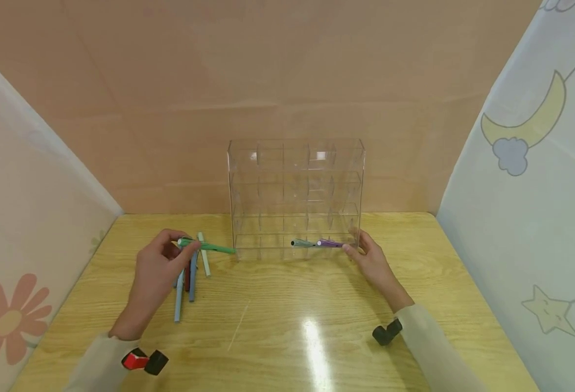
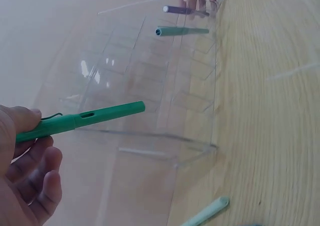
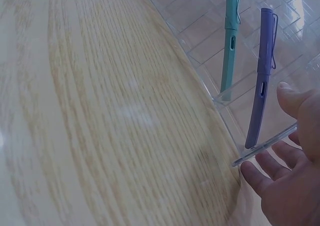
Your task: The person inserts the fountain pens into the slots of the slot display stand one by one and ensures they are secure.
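Note:
In the head view, my left hand (image 1: 155, 269) pinches a green pen (image 1: 216, 248) by its capped end. Its other end points right, at the lower left corner of a clear plastic rack (image 1: 229, 190) with rows of compartments. My right hand (image 1: 377, 267) holds the rack's lower right side wall, thumb on the inner side and fingers outside, as the right wrist view shows. A purple pen (image 3: 262, 75) lies in the bottom row close to that thumb. Beside it lies a teal pen (image 3: 230, 45). The upper rows hold no pens.
Below and beside my left hand, several pens lie loosely on the wooden table (image 1: 277, 326): a light blue pen (image 1: 178, 302), a blue pen (image 1: 192, 283), a dark red one and a pale green pen (image 1: 205, 261). A brown backdrop (image 1: 287, 71) rises behind the rack.

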Demonstrator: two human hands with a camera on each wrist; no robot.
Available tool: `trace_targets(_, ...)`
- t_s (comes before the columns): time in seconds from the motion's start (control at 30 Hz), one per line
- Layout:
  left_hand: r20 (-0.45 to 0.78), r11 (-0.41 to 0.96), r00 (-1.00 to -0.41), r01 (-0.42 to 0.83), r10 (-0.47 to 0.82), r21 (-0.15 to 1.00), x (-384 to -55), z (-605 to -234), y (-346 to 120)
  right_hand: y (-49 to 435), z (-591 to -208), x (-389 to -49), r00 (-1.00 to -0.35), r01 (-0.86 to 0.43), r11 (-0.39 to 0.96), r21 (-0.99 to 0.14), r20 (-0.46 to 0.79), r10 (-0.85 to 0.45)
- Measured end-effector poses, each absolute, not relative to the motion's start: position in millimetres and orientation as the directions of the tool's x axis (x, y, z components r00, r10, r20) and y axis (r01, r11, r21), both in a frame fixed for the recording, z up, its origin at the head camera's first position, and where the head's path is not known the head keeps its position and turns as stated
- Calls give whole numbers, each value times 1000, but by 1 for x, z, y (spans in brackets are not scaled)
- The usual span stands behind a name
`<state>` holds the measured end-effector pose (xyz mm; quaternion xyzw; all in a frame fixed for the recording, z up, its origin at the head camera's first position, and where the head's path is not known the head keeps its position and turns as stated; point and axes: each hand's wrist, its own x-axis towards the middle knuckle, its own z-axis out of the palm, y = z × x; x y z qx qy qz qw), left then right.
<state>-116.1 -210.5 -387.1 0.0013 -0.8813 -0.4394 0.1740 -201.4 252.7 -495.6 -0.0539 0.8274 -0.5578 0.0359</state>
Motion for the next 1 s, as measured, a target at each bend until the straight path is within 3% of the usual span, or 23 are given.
trace_targets(0.37,295,507,-946,190,-136,841,-124,-390,-186,254,-499,-202,-992,-40,375,-926,-7,-122)
trace_targets(1.0,311,522,-945,215,-102,825,-141,-404,-160,253,-497,-202,-993,-45,371,-928,-1,-122)
